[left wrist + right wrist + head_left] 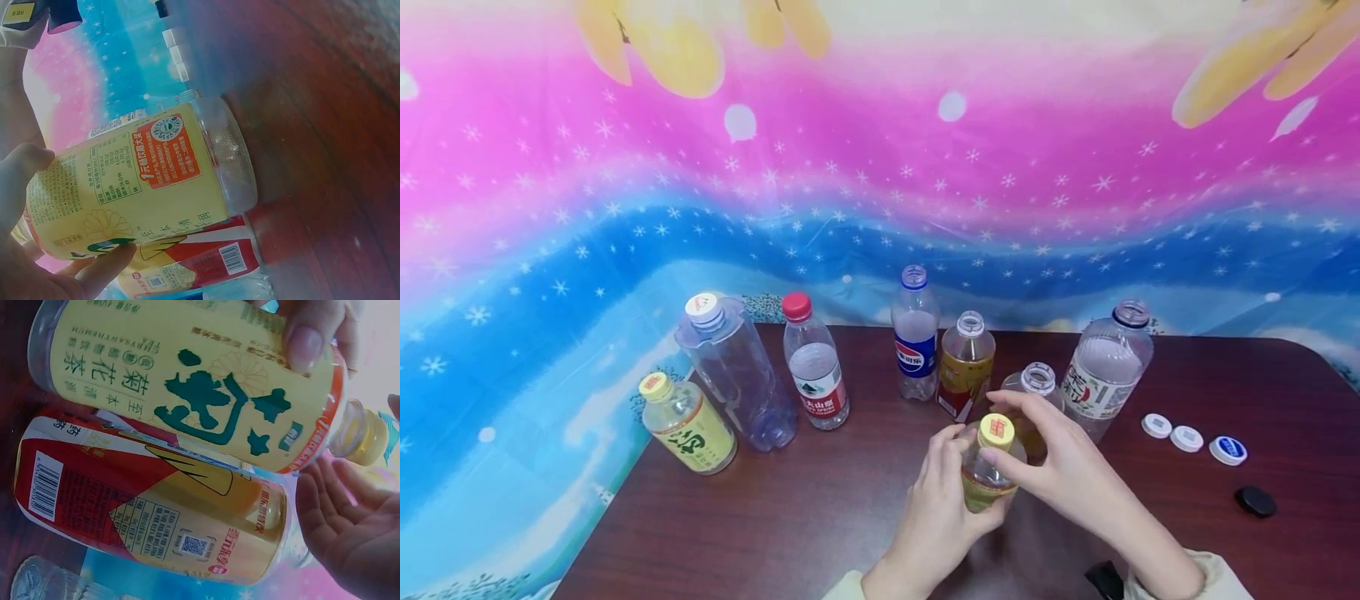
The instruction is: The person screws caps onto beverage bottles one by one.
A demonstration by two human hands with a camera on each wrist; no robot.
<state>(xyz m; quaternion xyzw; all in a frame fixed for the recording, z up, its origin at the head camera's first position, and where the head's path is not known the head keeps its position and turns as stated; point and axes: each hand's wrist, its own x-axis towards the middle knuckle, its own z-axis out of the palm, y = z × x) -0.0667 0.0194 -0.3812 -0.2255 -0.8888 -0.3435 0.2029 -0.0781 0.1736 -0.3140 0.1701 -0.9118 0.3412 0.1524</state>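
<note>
A yellow-labelled chrysanthemum tea bottle (206,394) with a yellow cap (997,431) stands upright in front of me. My left hand (934,508) grips its body, the thumb lying across the label in the left wrist view. Around the cap, my right hand (1067,467) has its thumb and fingers spread, with the thumb tip close beside the cap. In the right wrist view its fingers are relaxed near the bottle's neck. Just behind stand an uncapped red-and-gold drink bottle (966,367) and another uncapped bottle (1037,379), partly hidden by the right hand.
Farther back are an uncapped cola bottle (916,350) and a large uncapped bottle (1105,367). At left stand a red-capped water bottle (816,375), a tall clear bottle (737,375) and another yellow-capped bottle (692,429). Several caps (1187,438) lie on the right; a black object (1255,501) is nearby.
</note>
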